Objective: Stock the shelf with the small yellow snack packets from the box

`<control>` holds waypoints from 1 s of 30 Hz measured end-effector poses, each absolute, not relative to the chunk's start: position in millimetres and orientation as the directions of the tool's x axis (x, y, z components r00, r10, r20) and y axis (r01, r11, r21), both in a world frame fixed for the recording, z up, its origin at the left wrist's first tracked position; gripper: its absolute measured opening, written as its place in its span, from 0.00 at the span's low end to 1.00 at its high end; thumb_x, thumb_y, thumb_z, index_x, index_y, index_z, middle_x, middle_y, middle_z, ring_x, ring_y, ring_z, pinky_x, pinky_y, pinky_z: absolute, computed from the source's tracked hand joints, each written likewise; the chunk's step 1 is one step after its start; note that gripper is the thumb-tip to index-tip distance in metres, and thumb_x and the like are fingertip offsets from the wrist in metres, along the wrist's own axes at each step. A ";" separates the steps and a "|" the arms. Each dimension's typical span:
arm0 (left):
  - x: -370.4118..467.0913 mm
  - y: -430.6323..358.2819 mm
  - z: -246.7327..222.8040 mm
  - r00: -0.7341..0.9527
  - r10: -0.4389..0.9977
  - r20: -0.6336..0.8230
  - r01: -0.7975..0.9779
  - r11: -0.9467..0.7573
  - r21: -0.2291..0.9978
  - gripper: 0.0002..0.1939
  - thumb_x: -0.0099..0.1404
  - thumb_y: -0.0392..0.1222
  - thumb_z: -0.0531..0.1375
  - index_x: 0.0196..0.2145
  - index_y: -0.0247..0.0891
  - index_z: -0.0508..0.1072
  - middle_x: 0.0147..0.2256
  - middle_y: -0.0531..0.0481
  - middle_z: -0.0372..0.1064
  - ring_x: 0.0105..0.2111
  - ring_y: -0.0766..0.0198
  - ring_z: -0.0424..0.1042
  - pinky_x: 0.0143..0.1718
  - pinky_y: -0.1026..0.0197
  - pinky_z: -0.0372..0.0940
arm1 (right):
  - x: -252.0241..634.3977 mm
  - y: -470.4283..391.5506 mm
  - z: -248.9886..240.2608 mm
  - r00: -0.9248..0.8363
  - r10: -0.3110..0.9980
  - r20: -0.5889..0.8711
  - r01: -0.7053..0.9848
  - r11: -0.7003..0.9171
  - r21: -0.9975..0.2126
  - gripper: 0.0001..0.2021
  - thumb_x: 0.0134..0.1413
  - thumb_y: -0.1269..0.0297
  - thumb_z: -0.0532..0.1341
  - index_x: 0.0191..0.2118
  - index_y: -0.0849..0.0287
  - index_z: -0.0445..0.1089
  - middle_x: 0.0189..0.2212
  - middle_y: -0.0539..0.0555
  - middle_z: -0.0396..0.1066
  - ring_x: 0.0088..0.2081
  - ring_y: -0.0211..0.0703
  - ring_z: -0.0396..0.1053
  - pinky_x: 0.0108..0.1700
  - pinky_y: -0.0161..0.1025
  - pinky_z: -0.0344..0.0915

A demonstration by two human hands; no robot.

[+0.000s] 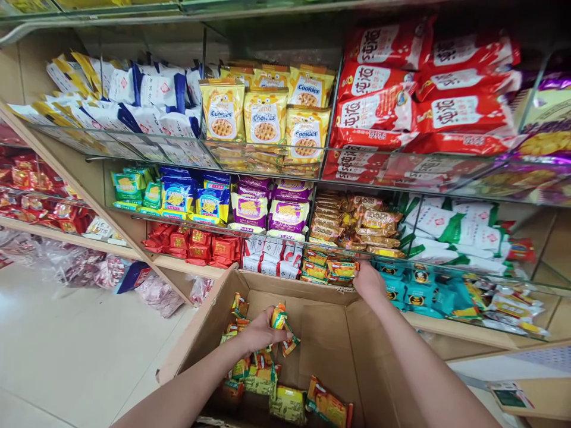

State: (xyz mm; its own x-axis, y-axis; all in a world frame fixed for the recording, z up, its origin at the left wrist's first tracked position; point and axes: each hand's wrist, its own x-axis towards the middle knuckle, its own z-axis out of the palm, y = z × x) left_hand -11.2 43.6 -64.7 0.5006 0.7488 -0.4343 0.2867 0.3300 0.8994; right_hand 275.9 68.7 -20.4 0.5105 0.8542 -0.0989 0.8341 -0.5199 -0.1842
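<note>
Inside the open cardboard box [307, 309], my left hand [261, 333] is closed around a couple of small yellow-orange-green biscuit packets [279, 316]. More packets of the same look lie loose on the box floor, among them a yellow one [288, 404] and an orange one [328, 404]. My right hand [369, 282] reaches over the box's far right corner to the lowest shelf. It is beside a stack of yellow-orange biscuit packets [341, 270], at the stack's right end. Its fingertips are mostly hidden, so whether they grip a packet is unclear.
Glass-fronted shelves hold yellow cookie bags [265, 116], red bags [375, 113], purple soda biscuits [288, 214], brown packets [375, 223] and teal packets [419, 297]. A glass shelf edge [267, 235] runs just above the right hand. Plastic bags [89, 267] lie at left by the tiled floor [80, 339].
</note>
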 end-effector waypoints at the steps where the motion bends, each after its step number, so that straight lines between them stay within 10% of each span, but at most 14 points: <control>1: -11.3 43.6 -64.7 0.496 0.751 -0.436 0.288 0.331 0.898 0.21 0.40 0.45 0.67 0.30 0.37 0.61 0.25 0.58 0.62 0.27 0.68 0.62 0.32 0.64 0.57 | 276.9 70.2 -21.6 0.509 0.855 -0.099 0.837 -0.518 -0.176 0.13 0.53 0.69 0.50 0.44 0.63 0.64 0.39 0.63 0.70 0.40 0.50 0.68 0.36 0.38 0.61; 30: -14.1 43.6 -79.5 0.515 0.712 -0.476 0.316 0.359 0.878 0.21 0.42 0.42 0.66 0.32 0.36 0.62 0.27 0.55 0.64 0.29 0.68 0.63 0.33 0.63 0.58 | 272.2 86.9 -12.6 0.213 0.960 -0.184 0.977 -0.211 0.030 0.10 0.48 0.68 0.55 0.38 0.60 0.70 0.37 0.60 0.71 0.40 0.49 0.69 0.38 0.40 0.63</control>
State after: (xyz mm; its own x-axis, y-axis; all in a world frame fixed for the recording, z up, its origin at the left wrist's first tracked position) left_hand -14.1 43.6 -79.5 0.5153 0.7123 -0.4765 0.3156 0.3592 0.8783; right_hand 272.2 86.9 -12.6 0.2127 0.9596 -0.1842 0.9771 -0.2108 0.0299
